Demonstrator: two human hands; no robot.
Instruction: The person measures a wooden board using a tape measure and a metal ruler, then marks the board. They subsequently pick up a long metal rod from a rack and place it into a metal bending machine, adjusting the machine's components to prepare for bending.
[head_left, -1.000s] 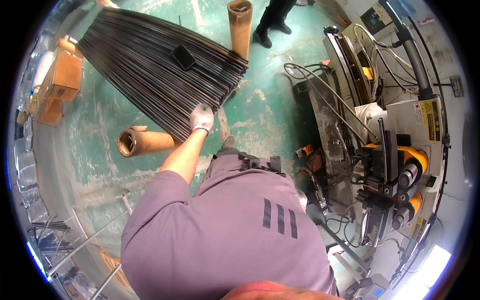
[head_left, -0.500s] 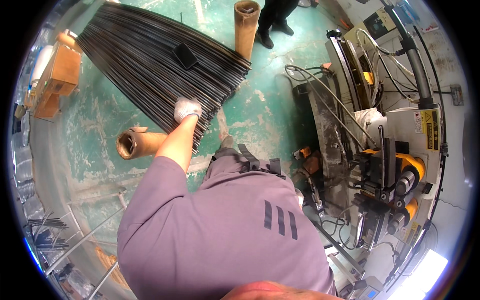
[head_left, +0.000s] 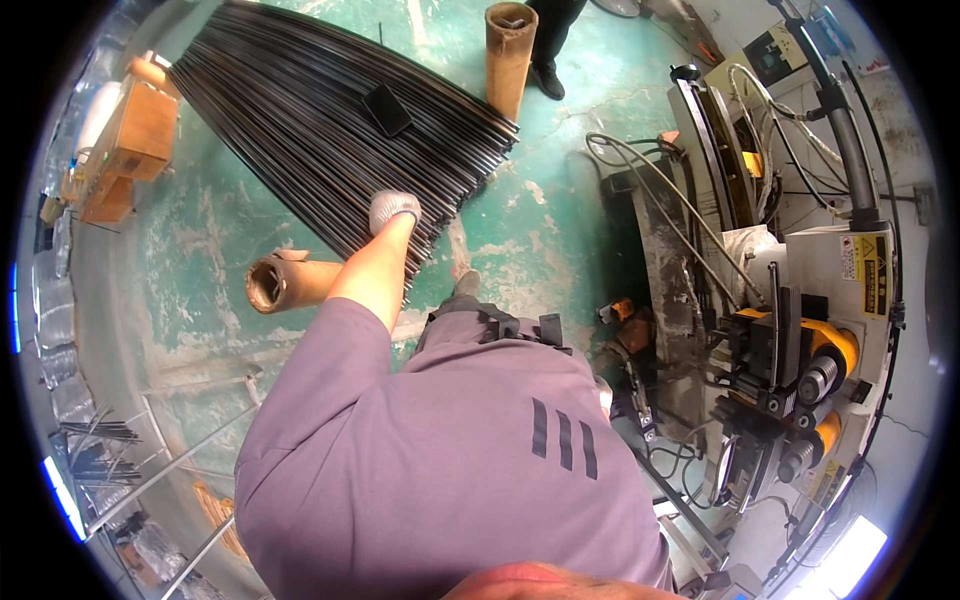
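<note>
Presently, the left hand (head_left: 393,211), in a white glove, reaches down to the near edge of a fan of long dark rods (head_left: 330,110) lying on the green floor (head_left: 560,190). The hand rests on the rod ends with fingers curled; whether it grips any rod cannot be told from this angle. The right hand is not visible, hidden below the purple shirt (head_left: 450,470). A small black flat object (head_left: 386,109) lies on top of the rods near their middle. One cardboard tube (head_left: 290,282) lies on its side just beside the forearm, left of it; a second tube (head_left: 508,55) stands upright at the far corner of the rods. Another person's dark shoe (head_left: 546,78) stands just beyond that tube. Wooden boxes (head_left: 130,150) sit left of the rods. A machine with yellow rollers (head_left: 800,360) occupies the right side.
</note>
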